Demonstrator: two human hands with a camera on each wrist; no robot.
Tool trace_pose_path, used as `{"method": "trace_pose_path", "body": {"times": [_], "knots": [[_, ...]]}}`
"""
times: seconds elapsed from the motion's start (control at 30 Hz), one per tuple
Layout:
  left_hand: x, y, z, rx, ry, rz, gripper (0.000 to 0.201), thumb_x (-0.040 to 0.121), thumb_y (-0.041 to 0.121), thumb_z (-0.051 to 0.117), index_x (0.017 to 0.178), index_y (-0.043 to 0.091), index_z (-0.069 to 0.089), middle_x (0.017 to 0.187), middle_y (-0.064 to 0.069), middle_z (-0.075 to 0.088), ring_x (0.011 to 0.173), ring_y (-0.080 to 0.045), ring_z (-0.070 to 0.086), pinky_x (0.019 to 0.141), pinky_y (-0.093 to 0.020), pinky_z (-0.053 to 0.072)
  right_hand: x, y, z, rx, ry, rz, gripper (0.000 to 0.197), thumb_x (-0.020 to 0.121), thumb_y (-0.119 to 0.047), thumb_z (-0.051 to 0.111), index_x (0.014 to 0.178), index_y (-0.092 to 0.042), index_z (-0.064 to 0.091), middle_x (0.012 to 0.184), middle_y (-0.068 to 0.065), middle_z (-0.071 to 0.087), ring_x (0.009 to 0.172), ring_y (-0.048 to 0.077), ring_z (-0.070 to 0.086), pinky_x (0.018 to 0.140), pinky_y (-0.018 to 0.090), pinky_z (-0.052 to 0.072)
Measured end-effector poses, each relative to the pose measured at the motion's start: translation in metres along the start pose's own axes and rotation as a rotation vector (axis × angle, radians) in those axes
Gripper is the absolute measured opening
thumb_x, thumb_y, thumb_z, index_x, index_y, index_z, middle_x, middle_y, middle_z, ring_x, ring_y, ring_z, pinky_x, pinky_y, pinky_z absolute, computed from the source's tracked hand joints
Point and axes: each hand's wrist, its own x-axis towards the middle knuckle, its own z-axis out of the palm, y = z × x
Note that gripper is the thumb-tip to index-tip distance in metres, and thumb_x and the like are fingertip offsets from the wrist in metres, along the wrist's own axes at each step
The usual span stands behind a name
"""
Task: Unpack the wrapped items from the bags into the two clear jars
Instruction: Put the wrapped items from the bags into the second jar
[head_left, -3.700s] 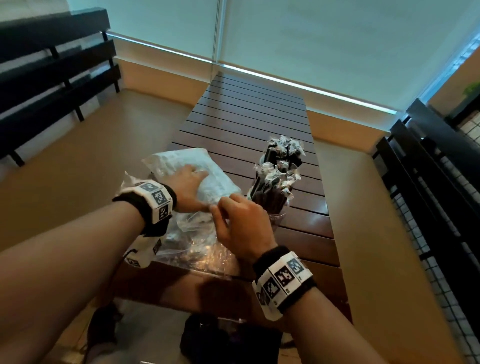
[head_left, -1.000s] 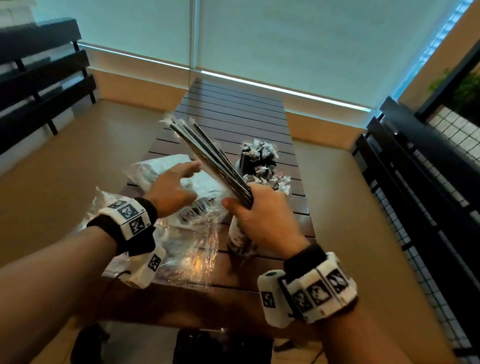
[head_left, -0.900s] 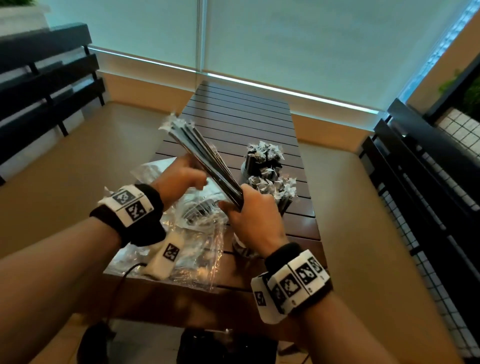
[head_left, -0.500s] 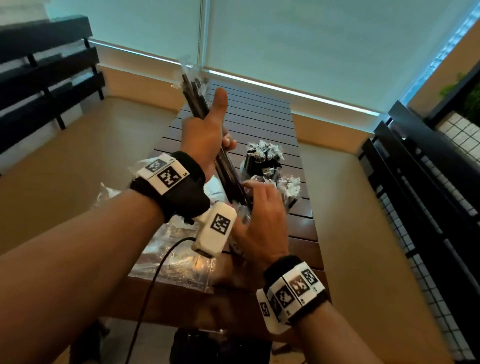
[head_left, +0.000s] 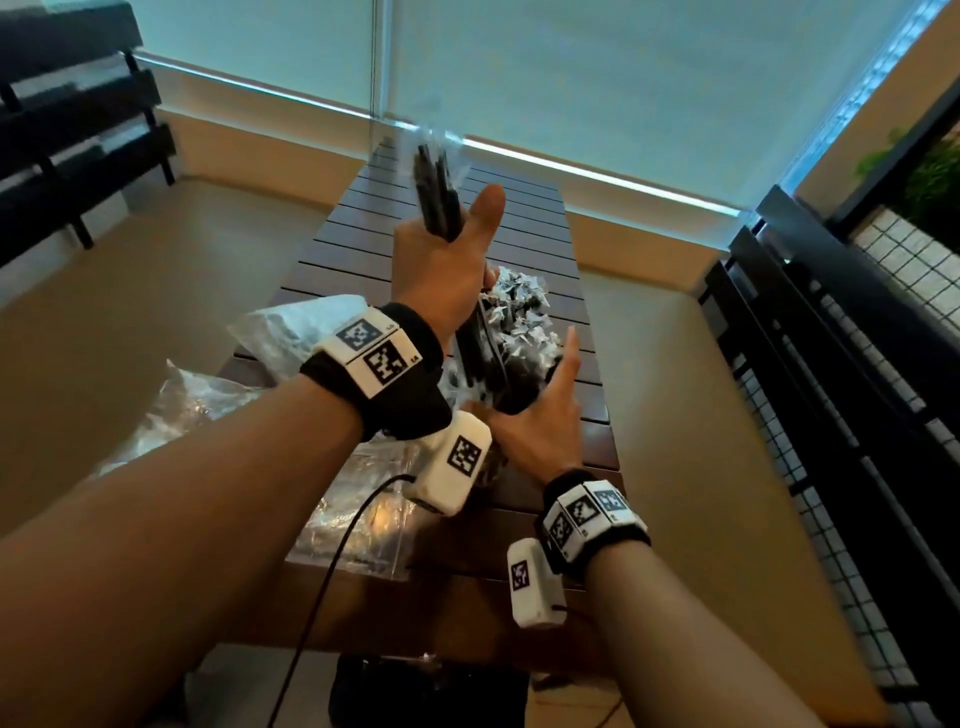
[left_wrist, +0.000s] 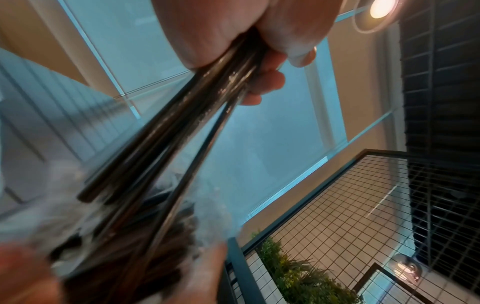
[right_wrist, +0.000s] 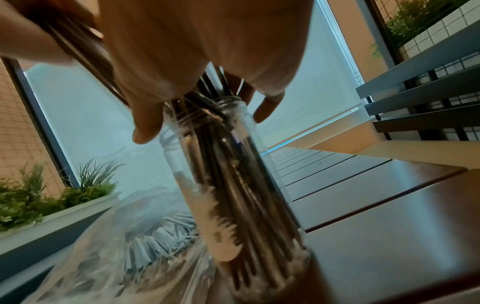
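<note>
My left hand (head_left: 447, 260) grips a bundle of dark wrapped sticks (head_left: 436, 192) upright, thumb raised; its lower end dips toward the near clear jar (right_wrist: 233, 195). The left wrist view shows my fingers curled round the bundle (left_wrist: 161, 148). My right hand (head_left: 540, 415) is open beside the jar's mouth, fingers spread and loose near the rim. That jar holds several dark sticks. Behind it, crinkled wrapper ends (head_left: 519, 306) stick out of the second jar. The near jar is mostly hidden by my hands in the head view.
Clear plastic bags (head_left: 291, 338) (head_left: 358, 514) lie on the left of the slatted wooden table (head_left: 519, 208), one holding wrapped sticks (right_wrist: 155, 232). Black benches stand at left (head_left: 78, 130) and right (head_left: 857, 389). A dark bag (head_left: 415, 691) sits below the table's near edge.
The bundle went from my right hand to my left and swung from slanted to upright over the jar. My right hand let go and opened beside the jar's mouth.
</note>
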Motion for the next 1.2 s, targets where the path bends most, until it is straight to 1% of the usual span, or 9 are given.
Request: {"method": "trace_pose_path", "body": {"times": [0.1,0.2,0.37,0.5,0.6,0.7,0.83,1.03,1.2], "knots": [[0.003,0.015,0.005,0.074,-0.044,0.140,0.041,0.089,0.041,0.066,0.061,0.018,0.049,0.045,0.005,0.048,0.046,-0.016,0.055,0.070,-0.052,0.058,0.002,0.008,0.006,-0.104,0.008,-0.059,0.097,0.057,-0.054,0.086,0.136,-0.026,0.037,0.120,0.004,0.056,0.113,0.023,0.054,0.090,0.038,0.051],[0.002,0.014,0.008,0.215,-0.122,0.215,0.045,0.091,0.043,0.063,0.059,0.015,0.049,0.050,0.000,0.049,0.044,-0.012,0.056,0.068,-0.045,0.057,0.001,0.011,0.008,-0.093,0.015,-0.101,0.065,0.069,-0.053,0.080,0.117,-0.018,0.051,0.109,0.001,0.058,0.105,0.020,0.053,0.085,0.036,0.051],[-0.007,-0.033,0.006,0.335,-0.163,0.070,0.040,0.086,0.047,0.067,0.058,0.021,0.055,0.048,0.005,0.059,0.050,-0.010,0.062,0.064,-0.030,0.050,0.006,0.017,0.012,-0.027,0.024,-0.120,0.066,0.066,-0.059,0.075,0.117,-0.025,0.049,0.110,-0.004,0.060,0.104,0.017,0.058,0.085,0.042,0.054],[-0.009,-0.056,0.001,0.359,-0.163,0.042,0.037,0.085,0.050,0.067,0.062,0.022,0.059,0.056,0.003,0.064,0.062,-0.014,0.069,0.068,-0.031,0.054,0.009,0.021,0.011,0.037,-0.062,-0.138,0.056,0.075,-0.053,0.066,0.120,-0.028,0.044,0.115,-0.002,0.059,0.109,0.019,0.057,0.089,0.045,0.053],[-0.011,-0.069,0.002,0.390,-0.156,0.050,0.039,0.085,0.051,0.066,0.069,0.017,0.060,0.062,0.004,0.063,0.063,-0.015,0.064,0.067,-0.036,0.055,0.010,0.017,0.009,0.020,-0.065,-0.171,0.066,0.077,-0.052,0.071,0.128,-0.021,0.043,0.119,-0.002,0.046,0.111,0.015,0.051,0.092,0.036,0.051],[-0.023,-0.083,0.003,0.511,-0.184,0.065,0.042,0.088,0.052,0.062,0.083,0.010,0.064,0.077,-0.005,0.068,0.072,-0.019,0.066,0.070,-0.037,0.055,0.012,0.014,0.010,0.020,-0.074,-0.150,0.067,0.078,-0.046,0.073,0.130,-0.017,0.042,0.119,-0.002,0.038,0.108,0.011,0.048,0.092,0.035,0.051],[-0.019,-0.085,-0.001,0.512,-0.102,0.015,0.047,0.092,0.050,0.057,0.077,0.005,0.062,0.073,-0.011,0.067,0.067,-0.022,0.061,0.063,-0.031,0.047,0.004,0.026,0.015,0.008,-0.074,-0.166,0.049,0.089,-0.038,0.065,0.126,-0.012,0.047,0.117,0.002,0.039,0.106,0.009,0.045,0.095,0.037,0.048],[-0.019,-0.086,-0.004,0.525,-0.123,0.005,0.046,0.093,0.049,0.055,0.063,0.015,0.049,0.058,0.001,0.050,0.054,-0.014,0.046,0.053,-0.028,0.037,0.000,0.037,0.031,-0.061,-0.004,-0.181,0.067,0.087,-0.064,0.042,0.132,-0.016,0.043,0.119,-0.001,0.034,0.097,0.021,0.059,0.080,0.042,0.057],[-0.021,-0.086,-0.007,0.513,-0.123,0.043,0.052,0.091,0.052,0.055,0.067,0.006,0.053,0.063,-0.005,0.055,0.061,-0.020,0.052,0.062,-0.034,0.044,-0.006,0.034,0.019,-0.266,0.119,-0.191,0.060,0.092,-0.056,0.044,0.139,-0.020,0.035,0.114,0.002,0.041,0.081,0.021,0.059,0.065,0.040,0.054]]}}
